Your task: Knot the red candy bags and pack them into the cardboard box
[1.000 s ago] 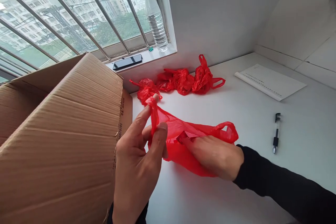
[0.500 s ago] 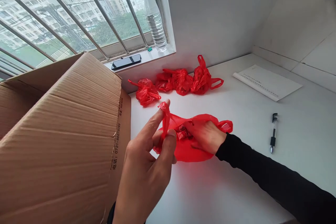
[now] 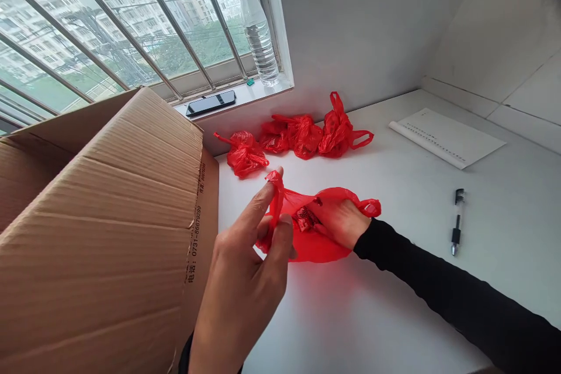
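While the left hand (image 3: 252, 272) has its fingers closed on one handle (image 3: 276, 204) of a red plastic bag (image 3: 322, 248), spread toward its two o'clock, the right hand (image 3: 344, 222) is inside, fingers partly hidden, grip unclear; a small red packet (image 3: 303, 220) lies nearer it, at its nine o'clock.

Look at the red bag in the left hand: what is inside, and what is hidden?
Inside the bag are part of the right hand and a red item with dark markings. Whatever lies deeper cannot be seen, covered by the bag's side and that hand.
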The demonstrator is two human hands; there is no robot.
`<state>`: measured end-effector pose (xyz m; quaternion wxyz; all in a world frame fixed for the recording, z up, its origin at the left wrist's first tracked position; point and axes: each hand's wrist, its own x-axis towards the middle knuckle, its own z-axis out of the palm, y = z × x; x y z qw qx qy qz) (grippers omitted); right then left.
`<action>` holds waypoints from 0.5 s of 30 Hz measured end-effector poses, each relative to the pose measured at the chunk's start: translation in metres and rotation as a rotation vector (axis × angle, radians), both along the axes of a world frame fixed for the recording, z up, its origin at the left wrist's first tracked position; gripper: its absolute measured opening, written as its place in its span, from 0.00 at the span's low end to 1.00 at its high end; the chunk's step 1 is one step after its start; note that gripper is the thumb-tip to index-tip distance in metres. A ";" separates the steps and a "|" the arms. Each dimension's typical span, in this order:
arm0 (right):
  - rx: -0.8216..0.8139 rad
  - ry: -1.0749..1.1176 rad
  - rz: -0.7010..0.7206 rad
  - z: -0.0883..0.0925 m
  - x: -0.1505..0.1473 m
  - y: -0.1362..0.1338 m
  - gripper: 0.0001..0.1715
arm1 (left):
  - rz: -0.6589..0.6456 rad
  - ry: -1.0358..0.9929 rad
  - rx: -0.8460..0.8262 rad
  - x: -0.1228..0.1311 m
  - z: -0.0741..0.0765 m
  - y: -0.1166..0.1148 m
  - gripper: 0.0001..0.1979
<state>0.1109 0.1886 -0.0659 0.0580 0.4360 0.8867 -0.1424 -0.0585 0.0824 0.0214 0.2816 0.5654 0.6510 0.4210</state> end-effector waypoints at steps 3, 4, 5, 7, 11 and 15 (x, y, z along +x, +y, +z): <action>0.019 0.017 -0.011 0.004 0.000 0.000 0.14 | -0.003 0.026 0.014 0.000 0.000 0.002 0.30; 0.028 0.023 -0.020 0.007 0.000 0.000 0.13 | 0.009 0.034 0.019 0.000 0.001 0.002 0.30; 0.035 0.027 -0.033 0.010 0.001 0.000 0.12 | 0.022 0.042 0.019 -0.001 0.002 0.003 0.30; 0.050 0.021 -0.074 0.015 0.000 0.000 0.11 | 0.047 0.057 0.013 -0.001 0.003 0.003 0.29; 0.065 -0.003 -0.152 0.018 -0.001 0.004 0.20 | 0.064 0.060 -0.006 -0.002 0.005 0.002 0.30; 0.034 -0.008 -0.140 0.017 -0.001 0.007 0.17 | 0.039 0.064 -0.015 -0.003 0.002 0.003 0.29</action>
